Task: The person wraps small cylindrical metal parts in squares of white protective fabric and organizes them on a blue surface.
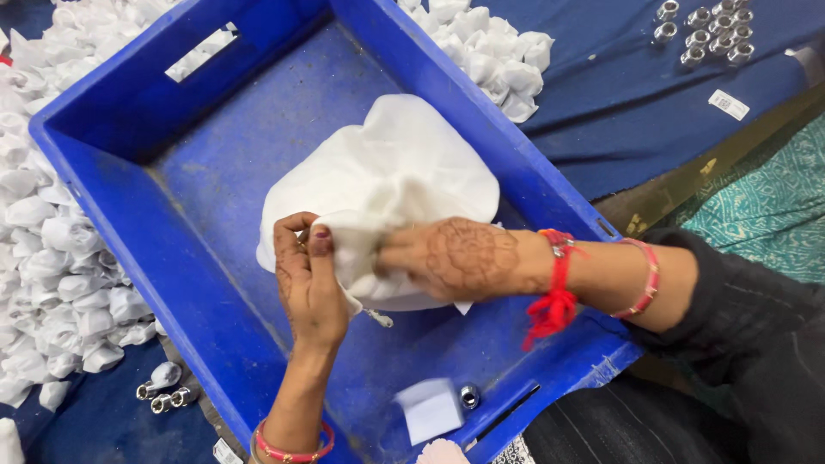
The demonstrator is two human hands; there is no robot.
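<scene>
A table (pixel 601 112) covered in dark blue cloth fills most of the view, and a large blue plastic crate (pixel 172 215) sits on it at an angle, with handle slots cut into its end walls. Heaps of small white wrapped bundles (pixel 51 232) lie on the cloth to the left of the crate, and another heap (pixel 490 51) lies beyond its far right wall. A cluster of shiny metal nuts (pixel 709 30) rests near the top right corner of the table, and a few more metal nuts (pixel 163 398) lie on the cloth by the crate's near left side.

Inside the crate, a stack of thin white paper sheets (pixel 387 163) lies crumpled on the floor of the crate, roughly in its middle. The left hand (pixel 309 279) is closed on the near edge of the sheets, thumb on top, pinching the paper. The right hand (pixel 460 258), patterned with henna and with red thread and a bangle at the wrist, reaches in from the right and also grips the same bunched edge, its fingertips buried in the folds, so that the two hands meet at the paper.

Near the crate's front wall lie a loose white paper square (pixel 430 408) and, just beside it, a single metal nut (pixel 469 396). A small white tag (pixel 729 104) lies on the cloth at the right.
</scene>
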